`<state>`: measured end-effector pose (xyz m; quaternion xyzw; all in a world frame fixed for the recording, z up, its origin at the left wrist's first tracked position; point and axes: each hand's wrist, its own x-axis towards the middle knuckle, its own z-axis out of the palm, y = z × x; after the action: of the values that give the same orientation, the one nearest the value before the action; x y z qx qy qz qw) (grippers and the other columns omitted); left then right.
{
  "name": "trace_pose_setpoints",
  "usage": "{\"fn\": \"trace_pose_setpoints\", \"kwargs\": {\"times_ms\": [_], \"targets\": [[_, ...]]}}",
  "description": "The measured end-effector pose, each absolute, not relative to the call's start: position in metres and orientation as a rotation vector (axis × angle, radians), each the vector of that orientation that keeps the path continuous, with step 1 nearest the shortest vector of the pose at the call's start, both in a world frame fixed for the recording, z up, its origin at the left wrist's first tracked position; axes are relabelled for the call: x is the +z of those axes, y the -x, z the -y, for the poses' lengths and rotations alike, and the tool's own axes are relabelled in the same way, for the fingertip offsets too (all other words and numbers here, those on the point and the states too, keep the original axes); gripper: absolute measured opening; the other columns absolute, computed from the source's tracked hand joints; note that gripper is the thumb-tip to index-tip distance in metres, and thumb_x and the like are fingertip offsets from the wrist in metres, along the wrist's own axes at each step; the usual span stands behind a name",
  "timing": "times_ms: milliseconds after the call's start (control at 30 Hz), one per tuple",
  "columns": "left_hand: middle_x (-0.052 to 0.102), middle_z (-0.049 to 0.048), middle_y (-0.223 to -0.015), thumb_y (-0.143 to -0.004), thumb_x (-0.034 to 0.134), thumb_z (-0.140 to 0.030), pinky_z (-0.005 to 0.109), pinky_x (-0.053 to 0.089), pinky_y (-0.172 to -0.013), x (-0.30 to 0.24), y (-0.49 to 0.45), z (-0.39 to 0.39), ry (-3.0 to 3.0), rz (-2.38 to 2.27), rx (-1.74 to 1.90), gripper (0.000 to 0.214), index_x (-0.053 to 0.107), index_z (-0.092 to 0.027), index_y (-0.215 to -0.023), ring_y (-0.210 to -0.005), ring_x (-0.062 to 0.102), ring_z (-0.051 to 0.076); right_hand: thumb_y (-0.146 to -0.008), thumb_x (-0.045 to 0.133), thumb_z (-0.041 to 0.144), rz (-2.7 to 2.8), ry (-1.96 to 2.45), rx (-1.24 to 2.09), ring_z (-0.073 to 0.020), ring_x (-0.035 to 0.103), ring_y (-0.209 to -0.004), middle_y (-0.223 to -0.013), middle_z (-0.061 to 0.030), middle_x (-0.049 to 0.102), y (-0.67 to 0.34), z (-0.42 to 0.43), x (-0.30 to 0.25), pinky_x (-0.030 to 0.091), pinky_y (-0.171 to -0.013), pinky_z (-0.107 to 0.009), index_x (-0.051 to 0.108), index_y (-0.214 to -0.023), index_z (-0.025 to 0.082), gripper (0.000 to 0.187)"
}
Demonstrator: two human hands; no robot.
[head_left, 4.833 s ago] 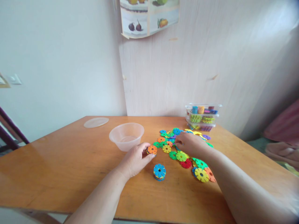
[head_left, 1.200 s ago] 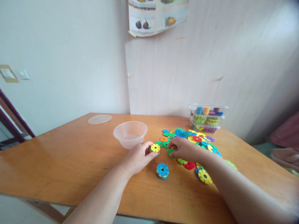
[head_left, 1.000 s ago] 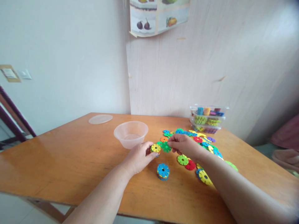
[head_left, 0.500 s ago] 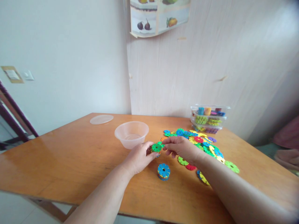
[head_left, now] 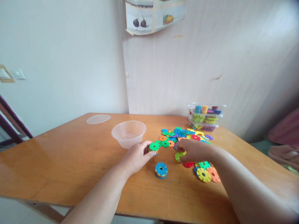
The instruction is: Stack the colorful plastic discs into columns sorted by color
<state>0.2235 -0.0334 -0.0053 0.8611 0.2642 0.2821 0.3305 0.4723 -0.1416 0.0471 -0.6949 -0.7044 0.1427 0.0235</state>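
Observation:
My left hand point(head_left: 137, 155) is closed around a short stack of notched plastic discs, with a green disc point(head_left: 154, 146) on top and orange edges beneath. Nearer to me stands a second small stack topped by a blue disc point(head_left: 161, 169). My right hand point(head_left: 192, 151) is over the near left side of the loose disc pile point(head_left: 184, 133). Its thumb and fingers are apart around a light green disc point(head_left: 178, 156), and whether they touch it I cannot tell. A red disc point(head_left: 188, 165) lies just below this hand, which hides part of the pile.
A clear plastic bowl point(head_left: 128, 137) stands beyond my left hand, and its round lid point(head_left: 98, 119) lies farther left. Stacked clear boxes point(head_left: 205, 118) of coloured pieces are at the table's back right. Yellow point(head_left: 203, 175) and coral point(head_left: 213, 174) discs lie near my right forearm.
My right hand has moved away from the left-hand stack, rightward and down to the pile. My left hand keeps its hold on the stack. The view has shifted slightly to the right.

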Motion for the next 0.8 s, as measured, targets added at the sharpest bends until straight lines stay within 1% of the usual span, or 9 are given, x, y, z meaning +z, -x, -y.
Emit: {"fn": "trace_pose_setpoints", "kwargs": {"times_ms": [67, 167, 267, 333, 500, 600, 700, 733, 800], "targets": [[0.073, 0.0031, -0.088, -0.082, 0.062, -0.046, 0.028, 0.048, -0.073, -0.006, -0.224, 0.033, -2.247, -0.699, 0.743, 0.033, 0.067, -0.021, -0.105, -0.079, 0.064, 0.018, -0.069, 0.067, 0.027, 2.143, 2.099, 0.465, -0.017, 0.056, -0.074, -0.087, -0.0022, 0.065, -0.471, 0.137, 0.045, 0.036, -0.058, -0.025, 0.061, -0.085, 0.02, 0.018], [0.072, 0.0031, -0.089, -0.082, 0.062, -0.046, 0.028, 0.048, -0.072, -0.008, -0.224, 0.033, -2.241, -0.706, 0.747, 0.035, 0.067, -0.021, -0.106, -0.079, 0.064, 0.018, -0.076, 0.061, 0.025, 1.928, 1.948, 0.586, -0.0135, 0.056, -0.065, -0.074, 0.0003, 0.063, -0.466, 0.131, 0.041, 0.038, -0.054, -0.023, 0.06, -0.082, 0.02, 0.008], [0.072, 0.0031, -0.088, -0.082, 0.062, -0.047, 0.027, 0.048, -0.07, -0.009, -0.224, 0.032, -2.242, -0.708, 0.744, 0.034, 0.066, -0.021, -0.104, -0.079, 0.064, 0.018, -0.083, 0.058, 0.028, 1.593, 1.754, 0.798, -0.0113, 0.056, -0.055, -0.066, 0.0016, 0.062, -0.451, 0.126, 0.037, 0.042, -0.05, -0.022, 0.059, -0.086, 0.019, 0.009], [0.071, 0.0031, -0.089, -0.083, 0.062, -0.046, 0.027, 0.047, -0.069, -0.009, -0.224, 0.031, -2.247, -0.706, 0.731, 0.032, 0.066, -0.021, -0.103, -0.079, 0.064, 0.018, -0.085, 0.059, 0.028, 1.404, 1.619, 0.925, -0.0109, 0.057, -0.052, -0.061, 0.0016, 0.062, -0.438, 0.122, 0.035, 0.046, -0.05, -0.023, 0.058, -0.087, 0.018, 0.01], [0.071, 0.0036, -0.094, -0.083, 0.062, -0.041, 0.026, 0.046, -0.069, -0.007, -0.223, 0.031, -2.261, -0.683, 0.718, 0.029, 0.065, -0.021, -0.103, -0.082, 0.064, 0.018, -0.084, 0.06, 0.015, 1.108, 1.45, 1.083, -0.0116, 0.065, -0.061, -0.067, -0.0017, 0.068, -0.413, 0.113, 0.031, 0.055, -0.061, -0.023, 0.061, -0.086, 0.016, 0.002], [0.071, 0.0029, -0.091, -0.083, 0.062, -0.04, 0.026, 0.046, -0.068, -0.005, -0.223, 0.032, -2.274, -0.689, 0.716, 0.027, 0.065, -0.022, -0.102, -0.08, 0.064, 0.018, -0.082, 0.059, 0.009, 1.051, 1.412, 1.143, -0.0118, 0.068, -0.065, -0.072, -0.0024, 0.069, -0.409, 0.11, 0.027, 0.057, -0.069, -0.024, 0.062, -0.089, 0.015, 0.01], [0.072, 0.0027, -0.093, -0.084, 0.062, -0.04, 0.026, 0.046, -0.068, -0.005, -0.224, 0.032, -2.274, -0.692, 0.712, 0.026, 0.064, -0.022, -0.103, -0.082, 0.065, 0.018, -0.081, 0.058, 0.009, 1.064, 1.38, 1.18, -0.0126, 0.069, -0.072, -0.078, -0.0033, 0.07, -0.41, 0.109, 0.024, 0.057, -0.076, -0.026, 0.063, -0.094, 0.015, 0.015], [0.072, 0.0028, -0.094, -0.084, 0.062, -0.04, 0.026, 0.046, -0.069, -0.005, -0.224, 0.032, -2.269, -0.691, 0.71, 0.026, 0.064, -0.023, -0.103, -0.083, 0.065, 0.018, -0.081, 0.058, 0.011, 1.092, 1.395, 1.163, -0.0128, 0.069, -0.072, -0.078, -0.0033, 0.07, -0.412, 0.11, 0.025, 0.057, -0.076, -0.027, 0.062, -0.095, 0.015, 0.015], [0.072, 0.0029, -0.095, -0.084, 0.062, -0.041, 0.026, 0.047, -0.07, -0.006, -0.224, 0.032, -2.258, -0.693, 0.706, 0.027, 0.064, -0.023, -0.104, -0.084, 0.065, 0.018, -0.08, 0.058, 0.015, 1.216, 1.508, 1.046, -0.0128, 0.066, -0.068, -0.073, -0.0019, 0.068, -0.419, 0.113, 0.031, 0.055, -0.069, -0.025, 0.062, -0.094, 0.016, 0.014]]}}
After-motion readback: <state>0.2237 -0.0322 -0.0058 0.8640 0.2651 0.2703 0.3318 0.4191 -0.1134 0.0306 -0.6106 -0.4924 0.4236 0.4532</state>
